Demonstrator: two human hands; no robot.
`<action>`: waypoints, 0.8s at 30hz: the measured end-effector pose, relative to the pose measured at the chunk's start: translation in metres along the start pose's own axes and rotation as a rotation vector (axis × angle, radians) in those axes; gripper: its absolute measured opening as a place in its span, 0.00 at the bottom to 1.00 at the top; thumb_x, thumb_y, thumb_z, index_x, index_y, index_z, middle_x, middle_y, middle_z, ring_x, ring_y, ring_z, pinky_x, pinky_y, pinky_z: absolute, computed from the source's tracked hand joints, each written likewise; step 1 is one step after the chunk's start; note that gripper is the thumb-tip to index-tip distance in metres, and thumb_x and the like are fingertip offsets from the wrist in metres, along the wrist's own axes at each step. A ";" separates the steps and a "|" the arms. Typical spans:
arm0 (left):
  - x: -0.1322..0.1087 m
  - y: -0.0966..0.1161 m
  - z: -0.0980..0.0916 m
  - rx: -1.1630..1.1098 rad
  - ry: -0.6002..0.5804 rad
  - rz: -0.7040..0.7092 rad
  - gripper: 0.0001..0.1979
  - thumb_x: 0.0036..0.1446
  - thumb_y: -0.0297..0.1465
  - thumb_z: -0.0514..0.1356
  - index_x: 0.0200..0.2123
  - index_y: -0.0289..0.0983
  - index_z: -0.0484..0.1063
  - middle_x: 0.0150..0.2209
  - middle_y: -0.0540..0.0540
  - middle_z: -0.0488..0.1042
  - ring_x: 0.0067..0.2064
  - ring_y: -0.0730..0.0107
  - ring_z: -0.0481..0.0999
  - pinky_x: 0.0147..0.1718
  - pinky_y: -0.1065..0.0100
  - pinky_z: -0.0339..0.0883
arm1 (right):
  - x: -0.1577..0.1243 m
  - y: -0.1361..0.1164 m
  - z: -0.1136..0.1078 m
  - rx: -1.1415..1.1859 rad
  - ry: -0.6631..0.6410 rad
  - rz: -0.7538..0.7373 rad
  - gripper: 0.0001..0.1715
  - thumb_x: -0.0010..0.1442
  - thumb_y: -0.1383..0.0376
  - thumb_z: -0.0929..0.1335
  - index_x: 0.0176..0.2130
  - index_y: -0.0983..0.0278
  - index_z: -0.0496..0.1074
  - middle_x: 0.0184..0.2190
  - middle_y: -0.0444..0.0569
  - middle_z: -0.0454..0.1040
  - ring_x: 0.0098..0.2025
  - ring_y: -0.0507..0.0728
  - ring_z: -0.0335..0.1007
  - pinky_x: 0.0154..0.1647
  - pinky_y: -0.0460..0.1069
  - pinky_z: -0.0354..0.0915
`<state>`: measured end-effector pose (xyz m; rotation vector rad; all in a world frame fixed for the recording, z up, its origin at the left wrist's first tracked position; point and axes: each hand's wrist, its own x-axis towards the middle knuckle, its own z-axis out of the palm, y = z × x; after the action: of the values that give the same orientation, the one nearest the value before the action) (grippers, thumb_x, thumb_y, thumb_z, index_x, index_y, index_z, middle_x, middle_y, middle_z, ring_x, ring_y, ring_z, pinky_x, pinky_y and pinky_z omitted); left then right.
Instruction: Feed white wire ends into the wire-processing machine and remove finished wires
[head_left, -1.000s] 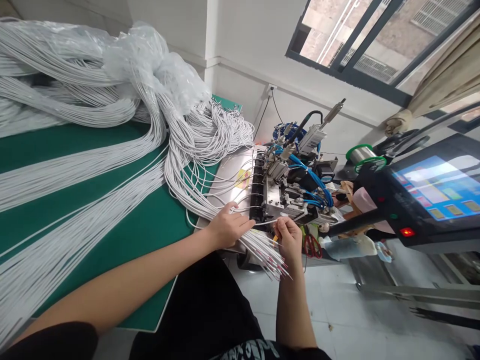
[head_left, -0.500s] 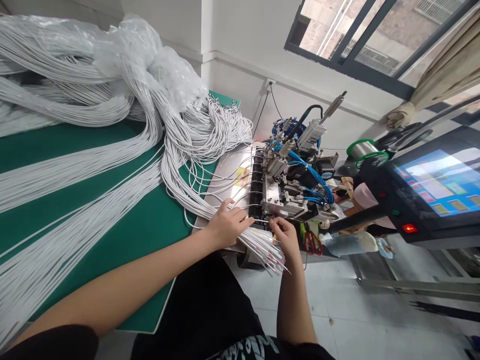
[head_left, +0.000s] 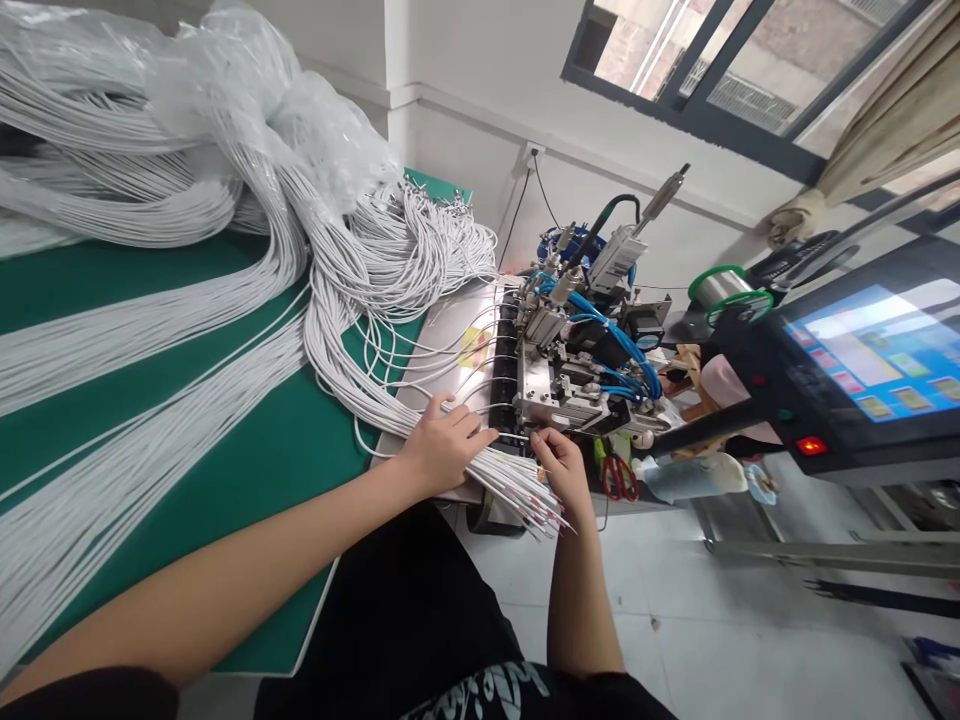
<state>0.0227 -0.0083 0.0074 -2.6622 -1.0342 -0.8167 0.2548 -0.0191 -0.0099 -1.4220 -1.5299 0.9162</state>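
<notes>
A single white cable stretches between my two hands at the near end of the machine's black cable feed. My left hand pinches it between thumb and fingers, resting over a thick bundle of white cables. At the cable's tip, my right hand has thumb and forefinger closed on it. The bundle's cut ends, some with reddish tips, fan out below my hands. Several other cables run into the feed, above a metal plate. The metal machine has blue air tubes.
More white cables and clear plastic wrap cover the green table. Red-handled scissors hang beside the machine. On the right are a solder wire spool and a lit touchscreen. A plastic bottle lies below.
The whole view has shifted slightly. Both hands keep nearly the same places at the feed, still holding the single cable between them.
</notes>
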 end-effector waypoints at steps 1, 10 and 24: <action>0.000 0.000 0.000 0.000 0.007 0.000 0.19 0.46 0.24 0.58 0.44 0.38 0.74 0.33 0.46 0.74 0.37 0.63 0.71 0.50 0.52 0.52 | 0.000 0.000 0.000 -0.002 0.000 -0.006 0.19 0.58 0.53 0.67 0.24 0.63 0.65 0.20 0.41 0.59 0.25 0.51 0.53 0.26 0.46 0.51; 0.001 -0.001 0.000 -0.023 0.042 0.003 0.17 0.50 0.26 0.57 0.45 0.38 0.74 0.33 0.45 0.74 0.37 0.62 0.71 0.48 0.53 0.54 | -0.001 0.000 0.004 0.043 0.069 0.028 0.20 0.56 0.52 0.68 0.22 0.63 0.64 0.19 0.41 0.58 0.23 0.51 0.51 0.24 0.46 0.49; 0.001 0.000 0.004 0.005 -0.027 -0.031 0.18 0.48 0.23 0.57 0.43 0.39 0.75 0.33 0.44 0.73 0.37 0.61 0.70 0.48 0.53 0.54 | 0.000 0.012 0.012 0.287 0.027 0.236 0.19 0.51 0.51 0.68 0.21 0.62 0.63 0.17 0.38 0.54 0.20 0.49 0.46 0.21 0.45 0.46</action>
<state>0.0252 -0.0064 0.0052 -2.6667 -1.0845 -0.7851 0.2489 -0.0172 -0.0255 -1.4143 -1.1706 1.2008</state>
